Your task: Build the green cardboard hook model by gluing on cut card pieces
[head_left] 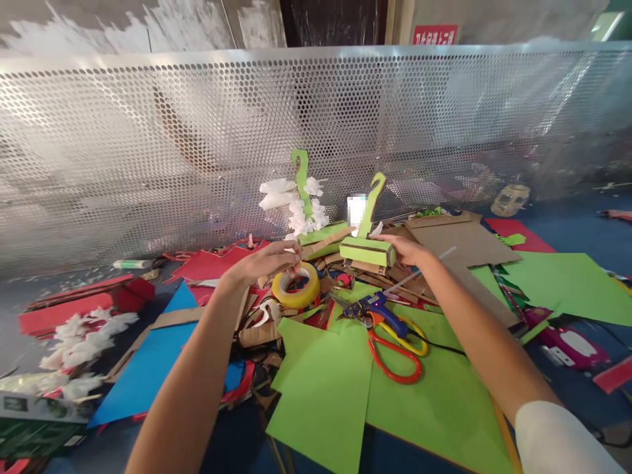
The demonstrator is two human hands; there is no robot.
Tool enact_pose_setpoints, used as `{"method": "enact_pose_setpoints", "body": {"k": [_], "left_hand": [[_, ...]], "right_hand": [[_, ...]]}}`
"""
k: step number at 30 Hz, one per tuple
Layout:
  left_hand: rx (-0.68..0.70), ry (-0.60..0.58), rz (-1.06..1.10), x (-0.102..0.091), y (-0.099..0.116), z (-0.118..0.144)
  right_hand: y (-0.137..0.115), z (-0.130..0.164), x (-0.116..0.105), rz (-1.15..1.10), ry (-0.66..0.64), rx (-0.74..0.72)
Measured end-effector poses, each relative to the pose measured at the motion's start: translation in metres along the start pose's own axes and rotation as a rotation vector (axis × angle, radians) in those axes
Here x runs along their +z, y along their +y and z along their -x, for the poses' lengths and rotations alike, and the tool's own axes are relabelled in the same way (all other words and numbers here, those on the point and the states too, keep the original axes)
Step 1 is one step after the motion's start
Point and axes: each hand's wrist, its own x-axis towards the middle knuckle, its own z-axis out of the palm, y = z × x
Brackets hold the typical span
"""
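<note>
The right hand [403, 250] grips the right end of a green box [364, 252], closed around it from behind and the side. The box is held up just above the scraps, right of the scene's middle, its long side facing near; a green hooked piece [371, 207] stands up over it, leaning slightly right. The left hand [266, 260] is farther left, its fingers curled and bunched beside the left end of a cardboard strip [323, 243]; whether they pinch the strip or anything else cannot be told. Just on the near side of those fingers is a yellow tape roll [296, 301].

Beyond the left hand, a second hooked piece [303, 187] stands upright with white tufts [297, 218] on both sides. On the near side of the green box lie a blue glue gun [379, 306] and scissors with red and yellow handles [397, 377], partly overlapping, over green sheets [320, 388]. A cardboard sheet [457, 237] lies to the right, beyond the right forearm. On the left are a blue sheet [158, 368] and a red box [81, 306], with more white tufts near it. A perforated metal panel [222, 131] spans the far side.
</note>
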Motion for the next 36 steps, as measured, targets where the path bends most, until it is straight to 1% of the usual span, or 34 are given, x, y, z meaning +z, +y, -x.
{"method": "enact_pose_setpoints", "body": {"k": [2, 3, 6, 8, 9, 10, 12, 15, 16, 18, 20, 22, 23, 24, 26, 29, 31, 33, 36], "left_hand": [[-0.006, 0.007, 0.037, 0.007, -0.008, -0.008], [-0.009, 0.015, 0.060, 0.010, -0.012, -0.013], [-0.026, 0.046, 0.098, 0.016, -0.023, -0.025], [-0.024, 0.065, 0.098, 0.019, -0.029, -0.031], [-0.016, 0.072, 0.095, 0.020, -0.031, -0.033], [-0.009, 0.077, 0.091, 0.021, -0.032, -0.035], [0.001, 0.085, 0.079, 0.023, -0.032, -0.037], [0.010, 0.133, 0.054, 0.026, -0.031, -0.037], [0.016, 0.156, 0.044, 0.028, -0.030, -0.037], [0.032, 0.195, 0.020, 0.030, -0.027, -0.035], [0.058, 0.215, -0.015, 0.032, -0.024, -0.032], [0.097, 0.225, -0.058, 0.033, -0.020, -0.029], [0.120, 0.230, -0.078, 0.034, -0.018, -0.028], [0.141, 0.237, -0.097, 0.034, -0.016, -0.027], [0.170, 0.262, -0.120, 0.035, -0.014, -0.024], [0.185, 0.292, -0.118, 0.037, -0.014, -0.019], [0.179, 0.304, -0.108, 0.039, -0.016, -0.014], [0.167, 0.315, -0.101, 0.041, -0.018, -0.009], [0.171, 0.323, -0.095, 0.042, -0.018, -0.001]], "right_hand": [[-0.002, 0.002, -0.002, -0.021, 0.046, 0.067], [-0.003, 0.004, -0.006, 0.006, 0.065, 0.084], [-0.011, 0.016, -0.025, 0.138, 0.148, 0.126], [-0.019, 0.030, -0.039, 0.239, 0.195, 0.112], [-0.023, 0.039, -0.043, 0.284, 0.203, 0.082], [-0.027, 0.050, -0.046, 0.324, 0.195, 0.049], [-0.036, 0.073, -0.045, 0.411, 0.137, 0.004], [-0.050, 0.105, -0.032, 0.560, 0.031, 0.018], [-0.054, 0.114, -0.026, 0.623, 0.021, 0.037], [-0.063, 0.129, -0.014, 0.760, 0.049, 0.069], [-0.069, 0.141, 0.002, 0.864, 0.048, 0.052], [-0.072, 0.151, 0.022, 0.899, -0.060, -0.032], [-0.072, 0.156, 0.035, 0.908, -0.166, -0.080], [-0.070, 0.161, 0.049, 0.931, -0.235, -0.117], [-0.064, 0.172, 0.076, 1.050, -0.295, -0.176], [-0.052, 0.187, 0.109, 1.308, -0.239, -0.203], [-0.048, 0.192, 0.119, 1.416, -0.201, -0.203], [-0.049, 0.193, 0.118, 1.455, -0.155, -0.214], [-0.052, 0.190, 0.109, 1.435, 0.007, -0.197]]}}
